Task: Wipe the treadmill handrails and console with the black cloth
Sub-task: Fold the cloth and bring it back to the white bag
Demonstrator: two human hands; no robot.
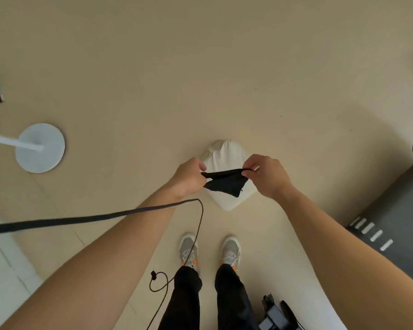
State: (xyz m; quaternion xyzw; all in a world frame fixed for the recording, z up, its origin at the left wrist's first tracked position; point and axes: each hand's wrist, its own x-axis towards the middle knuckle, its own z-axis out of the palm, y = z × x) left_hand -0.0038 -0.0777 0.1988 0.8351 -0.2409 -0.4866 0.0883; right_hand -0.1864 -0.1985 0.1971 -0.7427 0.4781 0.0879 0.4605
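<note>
Head view: I watch both hands stretch the cloth (224, 183) at waist height, above a white bundle (227, 154) on the floor. The left hand (188, 177) pinches one end between thumb and curled fingers; the right hand (270, 175) pinches the other, and the fabric sags between them. I judge this as preparation, the cloth being spread or folded, with no wiping begun. Only the treadmill (396, 210) deck edge shows, far right; handrails and console are out of frame. The next move, I judge, calls for a turn right and a raised reach. Bare floor lies open ahead. A cable (105, 217) loops across the left forearm and down past the shoes (230, 250), and a stand base (40, 147) sits well left.
</note>
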